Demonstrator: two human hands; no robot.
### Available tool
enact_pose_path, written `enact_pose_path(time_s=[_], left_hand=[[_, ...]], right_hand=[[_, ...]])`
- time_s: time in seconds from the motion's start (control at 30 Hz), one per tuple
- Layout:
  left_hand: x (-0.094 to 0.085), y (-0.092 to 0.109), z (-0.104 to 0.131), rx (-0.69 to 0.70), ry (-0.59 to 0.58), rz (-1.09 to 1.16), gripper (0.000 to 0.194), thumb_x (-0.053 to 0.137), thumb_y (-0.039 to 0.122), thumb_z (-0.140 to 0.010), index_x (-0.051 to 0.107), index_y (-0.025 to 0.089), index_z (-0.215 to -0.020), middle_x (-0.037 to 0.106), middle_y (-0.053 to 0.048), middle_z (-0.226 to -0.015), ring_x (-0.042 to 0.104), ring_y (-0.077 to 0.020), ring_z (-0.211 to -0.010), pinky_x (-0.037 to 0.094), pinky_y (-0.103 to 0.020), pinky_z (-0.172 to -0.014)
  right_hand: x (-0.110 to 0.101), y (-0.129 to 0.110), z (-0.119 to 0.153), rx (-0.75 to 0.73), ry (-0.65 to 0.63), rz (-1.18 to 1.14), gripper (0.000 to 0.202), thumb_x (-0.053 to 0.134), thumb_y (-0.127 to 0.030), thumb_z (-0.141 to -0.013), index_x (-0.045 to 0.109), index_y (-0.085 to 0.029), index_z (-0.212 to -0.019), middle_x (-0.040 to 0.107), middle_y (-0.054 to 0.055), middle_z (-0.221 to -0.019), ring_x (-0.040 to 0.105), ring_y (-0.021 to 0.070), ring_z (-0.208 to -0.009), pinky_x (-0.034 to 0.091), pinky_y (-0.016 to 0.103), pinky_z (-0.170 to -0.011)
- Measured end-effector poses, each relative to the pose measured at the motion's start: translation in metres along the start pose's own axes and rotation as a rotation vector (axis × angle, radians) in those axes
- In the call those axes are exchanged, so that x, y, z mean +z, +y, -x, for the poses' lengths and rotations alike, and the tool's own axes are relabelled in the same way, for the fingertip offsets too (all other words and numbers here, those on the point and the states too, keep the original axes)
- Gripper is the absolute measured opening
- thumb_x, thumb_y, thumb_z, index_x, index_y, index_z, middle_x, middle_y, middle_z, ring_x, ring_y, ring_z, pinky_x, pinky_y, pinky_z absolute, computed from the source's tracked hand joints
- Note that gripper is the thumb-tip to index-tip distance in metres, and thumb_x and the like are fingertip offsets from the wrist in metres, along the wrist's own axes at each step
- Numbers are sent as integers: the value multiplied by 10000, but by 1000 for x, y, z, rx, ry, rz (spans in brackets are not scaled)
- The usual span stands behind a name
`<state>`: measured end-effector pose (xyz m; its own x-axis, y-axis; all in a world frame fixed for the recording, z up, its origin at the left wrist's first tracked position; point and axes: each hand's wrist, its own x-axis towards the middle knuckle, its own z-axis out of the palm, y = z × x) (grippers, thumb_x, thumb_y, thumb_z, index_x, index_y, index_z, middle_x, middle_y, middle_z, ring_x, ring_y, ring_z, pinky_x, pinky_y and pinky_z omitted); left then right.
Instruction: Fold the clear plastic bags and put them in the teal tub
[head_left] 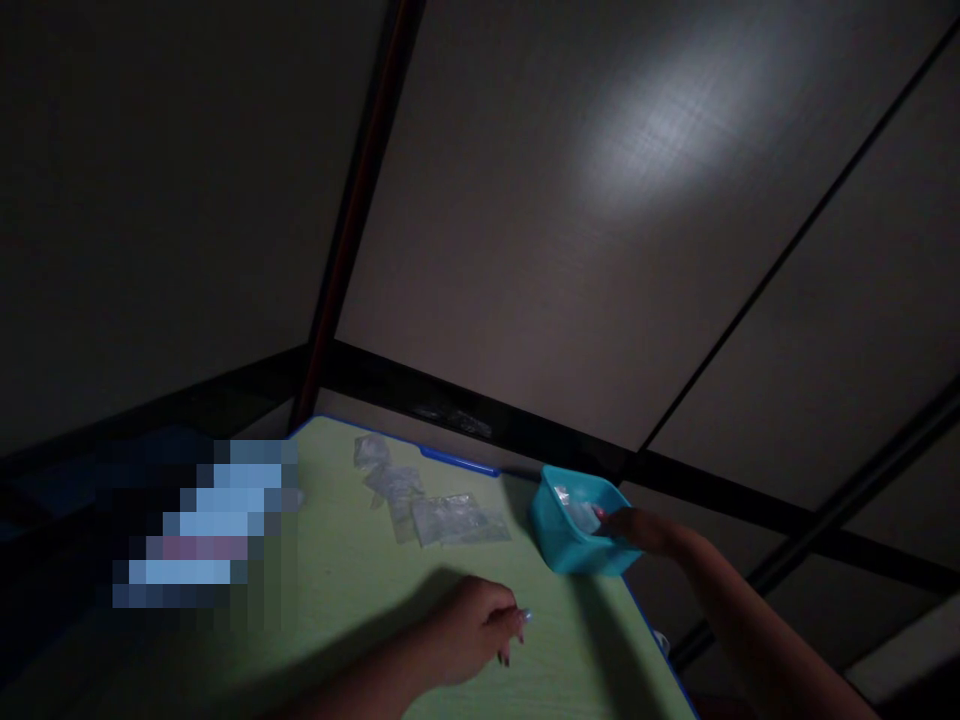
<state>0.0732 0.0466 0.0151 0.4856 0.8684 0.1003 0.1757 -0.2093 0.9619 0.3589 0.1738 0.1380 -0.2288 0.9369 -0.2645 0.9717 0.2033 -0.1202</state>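
My left hand (480,625) is over the near part of the light green table (360,610). Its fingers are curled together, with a small shiny spot at the tips; whether that is a nail or a tiny item is unclear. My right hand (637,526) reaches over the rim into a turquoise plastic basket (577,552) by the table's right edge. Its fingertips are beside pale, clear plastic (581,515) inside, and the basket wall partly hides them. Several clear plastic bags (457,518) lie flat and overlapping on the table, left of the basket.
A blue strip (459,461) runs along the table's far edge. Dark-trimmed wall panels (510,280) rise behind it. At the left a pixelated patch (217,520) covers part of the view. A small white object (661,642) shows beyond the right edge.
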Motion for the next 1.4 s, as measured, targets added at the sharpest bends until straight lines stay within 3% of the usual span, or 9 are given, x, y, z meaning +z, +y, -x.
enact_pose_path(time_s=[0.13,0.33,0.53,0.67,0.73,0.83,1.07,1.27,1.4], left_hand=[[0,-2,0,24,25,35,371,404,413,-821,648,139,-766,607,1,-593,465,-94,-487,323,-177,-471],[13,-15,-11,12,165,44,395,385,431,-834,634,144,-727,559,6,-540,485,-107,-496,319,-188,-469],[-11,-8,-11,124,468,-409,275,396,309,-839,607,184,-714,605,-29,-714,533,-155,-695,365,-245,-621],[-49,-2,0,72,630,-783,237,470,243,-778,586,222,-983,579,-68,-1034,467,-231,-1016,308,-350,-867],[-63,-8,2,0,624,-895,374,496,261,-765,525,251,-1138,527,-76,-1176,392,-252,-1138,245,-395,-938],[-76,-23,-2,-109,589,-987,499,498,256,-766,435,223,-1260,425,-100,-1327,303,-257,-1239,134,-444,-1005],[-84,-34,-7,-104,581,-1033,282,497,236,-781,565,234,-1054,561,-80,-1157,411,-255,-1132,173,-463,-967],[-91,-34,-10,15,717,-488,109,563,90,-666,561,198,-679,597,-29,-843,452,-231,-1043,210,-404,-954],[-108,-19,-8,53,776,-303,63,549,243,-717,516,195,-694,582,-22,-819,521,-213,-947,352,-322,-851]], right_hand=[[-7,-11,7,-61,-9,-62,689,194,-624,-830,693,-151,-872,679,104,-901,617,224,-816,443,311,-760],[-13,-68,39,-257,450,121,468,346,-531,-840,658,-183,-869,657,111,-896,601,228,-819,433,317,-742],[57,-146,40,-506,625,-106,343,346,-386,-887,611,-210,-1016,604,101,-1065,539,210,-1010,386,332,-902],[113,-176,8,-252,578,-129,455,380,-406,-861,432,-238,-1280,389,126,-1351,332,272,-1249,231,504,-1007],[129,-190,2,-188,488,-68,546,423,-472,-825,333,-302,-1336,250,98,-1431,194,314,-1306,96,611,-994],[140,-207,6,-108,410,-49,636,388,-499,-826,240,-228,-1382,201,146,-1438,145,307,-1320,22,607,-997],[161,-215,18,-159,343,-77,625,294,-561,-840,243,-241,-1375,174,176,-1438,88,328,-1324,2,650,-955],[158,-201,18,-198,332,-183,657,279,-578,-841,210,-214,-1384,204,181,-1431,104,310,-1326,-13,642,-960],[152,-192,15,-171,381,-376,705,317,-559,-837,150,-168,-1399,281,170,-1404,183,285,-1312,-30,621,-978]])
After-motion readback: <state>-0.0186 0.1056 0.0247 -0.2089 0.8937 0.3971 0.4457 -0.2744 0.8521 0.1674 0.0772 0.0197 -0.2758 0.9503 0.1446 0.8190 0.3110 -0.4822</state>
